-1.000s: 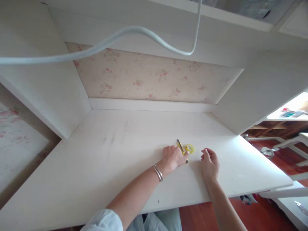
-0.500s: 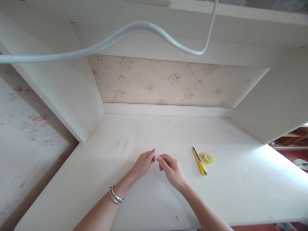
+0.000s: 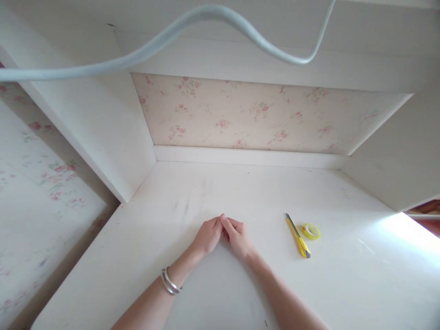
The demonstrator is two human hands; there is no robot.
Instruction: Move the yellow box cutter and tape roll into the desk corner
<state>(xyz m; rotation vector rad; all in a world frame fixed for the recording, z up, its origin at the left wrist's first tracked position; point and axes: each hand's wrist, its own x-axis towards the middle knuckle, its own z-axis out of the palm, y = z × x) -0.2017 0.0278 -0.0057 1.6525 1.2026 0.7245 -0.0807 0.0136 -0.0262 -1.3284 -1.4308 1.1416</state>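
My left hand (image 3: 208, 236) is closed, its fingertips meeting those of my right hand (image 3: 239, 236) above the white desk. The right fingers are curled in too, with the thumb pressed at the meeting point. Whatever lies between the fingertips, if anything, is hidden or too small to make out. Right of my hands, a yellow utility knife (image 3: 298, 236) lies on the desk with its blade end pointing away from me. Close beside it is a roll of yellow tape (image 3: 311, 231).
The white desk (image 3: 137, 247) runs back to a low ledge under floral wallpaper (image 3: 240, 114). White side panels (image 3: 89, 128) stand left and right. A pale cable (image 3: 220, 13) hangs across the top of the view. A small dark mark lies near the front.
My hands, slightly apart before, have come together so the fingertips touch. The camera view has shifted a little; the knife and tape lie as before.
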